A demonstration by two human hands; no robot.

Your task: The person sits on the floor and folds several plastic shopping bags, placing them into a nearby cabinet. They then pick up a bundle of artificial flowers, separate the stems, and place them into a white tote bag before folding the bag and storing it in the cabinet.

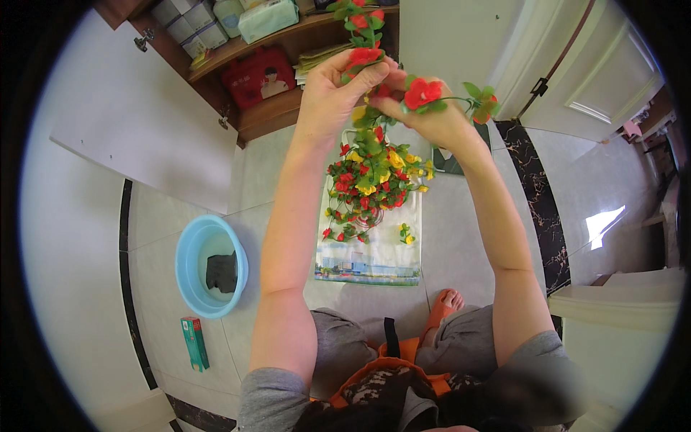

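Observation:
My left hand (337,89), raised at the top centre, pinches a strand of the artificial flower garland (364,56) with red flowers and green leaves. Close beside it, my right hand (432,119) is closed around another part of the strand, and a red flower (422,93) rests over its fingers. Leaves and flowers hang down below both hands. Under them, a heap of red and yellow artificial flowers (372,181) lies on a white printed bag or cloth (367,269). A small loose sprig with yellow flowers (406,234) lies at the heap's lower right.
On the tiled floor at left stands a light blue plastic basin (183,270) holding a dark cloth (222,273). A green and red box (195,344) lies below it. An open wooden cabinet (270,116) stands ahead; its white door (156,108) reaches out at left.

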